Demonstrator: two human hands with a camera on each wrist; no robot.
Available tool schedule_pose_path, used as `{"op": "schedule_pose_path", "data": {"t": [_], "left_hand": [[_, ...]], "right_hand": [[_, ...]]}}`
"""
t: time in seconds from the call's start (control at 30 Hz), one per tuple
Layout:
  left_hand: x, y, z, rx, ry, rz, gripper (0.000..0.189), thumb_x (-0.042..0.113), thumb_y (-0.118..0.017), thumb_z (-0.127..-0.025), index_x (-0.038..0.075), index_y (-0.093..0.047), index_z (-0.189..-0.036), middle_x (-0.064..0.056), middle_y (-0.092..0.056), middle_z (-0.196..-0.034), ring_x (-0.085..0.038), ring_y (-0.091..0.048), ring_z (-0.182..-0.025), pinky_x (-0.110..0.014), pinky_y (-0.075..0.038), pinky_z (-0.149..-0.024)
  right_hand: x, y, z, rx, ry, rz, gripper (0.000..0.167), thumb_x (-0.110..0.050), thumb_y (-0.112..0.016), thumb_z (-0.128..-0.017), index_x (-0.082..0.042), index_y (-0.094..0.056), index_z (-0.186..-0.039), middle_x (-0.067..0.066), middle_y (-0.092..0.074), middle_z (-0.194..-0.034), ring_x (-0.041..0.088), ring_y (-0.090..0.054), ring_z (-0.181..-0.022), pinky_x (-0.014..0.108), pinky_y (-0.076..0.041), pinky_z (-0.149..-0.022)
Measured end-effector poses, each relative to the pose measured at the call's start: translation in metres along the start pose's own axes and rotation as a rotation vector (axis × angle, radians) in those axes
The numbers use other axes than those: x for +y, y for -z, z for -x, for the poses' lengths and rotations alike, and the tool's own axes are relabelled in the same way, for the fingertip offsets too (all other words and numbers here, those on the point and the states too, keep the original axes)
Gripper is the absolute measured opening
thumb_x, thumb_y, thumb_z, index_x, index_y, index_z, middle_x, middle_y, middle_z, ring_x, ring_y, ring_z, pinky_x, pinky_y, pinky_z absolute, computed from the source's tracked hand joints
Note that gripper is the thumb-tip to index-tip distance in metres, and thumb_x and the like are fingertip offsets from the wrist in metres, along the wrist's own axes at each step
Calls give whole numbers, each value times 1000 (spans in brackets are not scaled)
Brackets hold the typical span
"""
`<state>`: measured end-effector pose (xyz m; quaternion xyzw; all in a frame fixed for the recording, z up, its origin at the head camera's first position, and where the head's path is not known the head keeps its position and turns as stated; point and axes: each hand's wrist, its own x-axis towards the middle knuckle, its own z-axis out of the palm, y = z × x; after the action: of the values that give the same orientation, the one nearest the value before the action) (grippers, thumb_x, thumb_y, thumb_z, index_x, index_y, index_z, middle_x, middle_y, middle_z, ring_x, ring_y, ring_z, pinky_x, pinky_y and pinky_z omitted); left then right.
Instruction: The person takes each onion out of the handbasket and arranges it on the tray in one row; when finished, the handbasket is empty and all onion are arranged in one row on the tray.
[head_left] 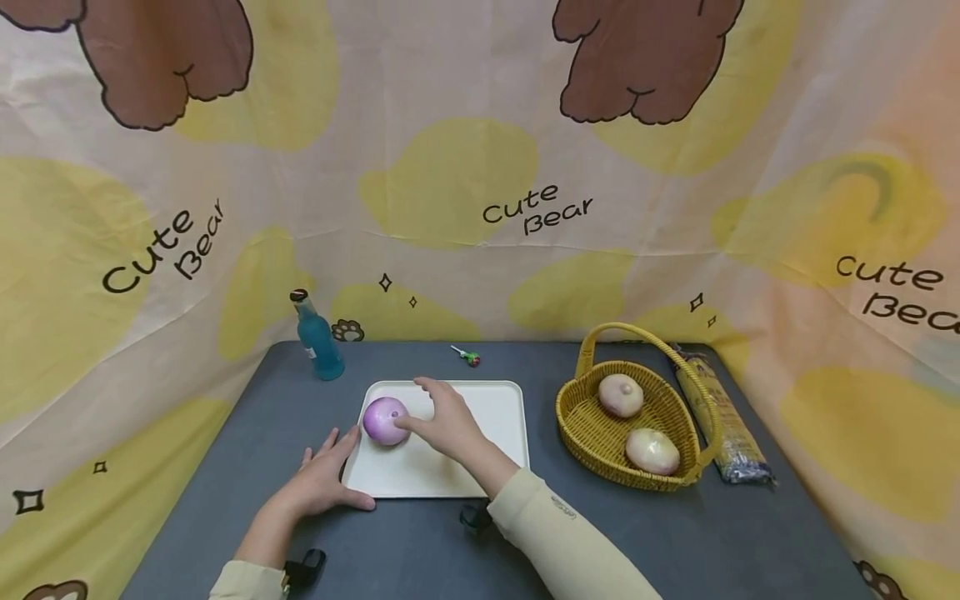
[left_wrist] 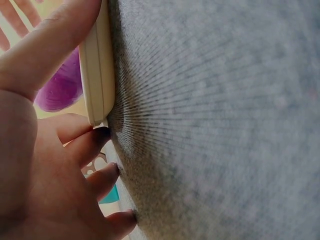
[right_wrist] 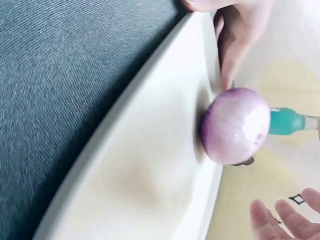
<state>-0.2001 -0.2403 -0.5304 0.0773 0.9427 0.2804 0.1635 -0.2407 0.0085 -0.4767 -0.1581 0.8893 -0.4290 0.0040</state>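
A purple onion (head_left: 385, 421) sits at the left end of a white rectangular tray (head_left: 442, 479) in the head view. My left hand (head_left: 321, 482) holds the tray's near left corner, its thumb along the front edge and its fingers spread at the left side. Up close in the left wrist view, thumb and fingers lie on either side of that tray corner (left_wrist: 97, 75). Over the tray, just right of the onion, is my right hand (head_left: 448, 423), thumb and fingers apart with nothing gripped. In the right wrist view its fingertips (right_wrist: 295, 220) stand apart from the onion (right_wrist: 236, 126).
A yellow wicker basket (head_left: 585, 454) with two pale peeled onions (head_left: 621, 395) is right of the tray. Beside it lies a shiny packet (head_left: 727, 425). A blue bottle (head_left: 318, 342) stands back left, and a lollipop (head_left: 468, 357) lies behind the tray. A patterned cloth hangs behind the table.
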Motion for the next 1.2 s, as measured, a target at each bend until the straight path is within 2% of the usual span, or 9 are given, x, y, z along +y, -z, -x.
{"op": "schedule_pose_path", "data": {"t": [0.17, 0.37, 0.8, 1.03, 1.2], "left_hand": [[-1, 0, 1, 7, -6, 0, 136, 58, -92, -60, 0, -20, -159, -28, -20, -164, -51, -3, -152, -76, 5, -114], [-1, -2, 1, 7, -9, 10, 135, 57, -92, -60, 0, -20, -160, -27, -20, -164, -51, -3, -152, -76, 6, -114], [2, 1, 2, -2, -3, 21, 135, 55, -92, -60, 2, -19, -160, -27, -19, -165, -51, -3, -152, -76, 7, -113], [3, 1, 2, -1, -2, 16, 135, 55, -92, -60, 2, -19, -160, -26, -19, -165, -51, -3, -152, -76, 7, -113], [2, 0, 2, 4, -13, 17, 134, 55, -92, -61, 2, -20, -160, -26, -20, -165, -51, -3, -153, -76, 7, -113]], "right_hand": [[-1, 10, 8, 34, 30, -1, 68, -41, -78, -88, -13, -53, -145, 8, -59, -143, 27, -56, -130, 46, -50, -104], [1, 23, 19, 58, 52, -74, 68, -39, -79, -87, -11, -55, -144, 7, -58, -143, 29, -57, -129, 39, -58, -91], [16, 55, 40, 141, 24, -163, 68, -38, -81, -85, -15, -56, -143, 10, -58, -143, 31, -54, -132, 53, -56, -92], [23, 61, 48, 165, 21, -161, 68, -38, -82, -85, -14, -56, -143, 10, -59, -142, 31, -54, -131, 49, -57, -90], [22, 67, 55, 176, 27, -172, 68, -38, -82, -85, -13, -56, -143, 11, -59, -141, 32, -55, -130, 53, -56, -90]]}}
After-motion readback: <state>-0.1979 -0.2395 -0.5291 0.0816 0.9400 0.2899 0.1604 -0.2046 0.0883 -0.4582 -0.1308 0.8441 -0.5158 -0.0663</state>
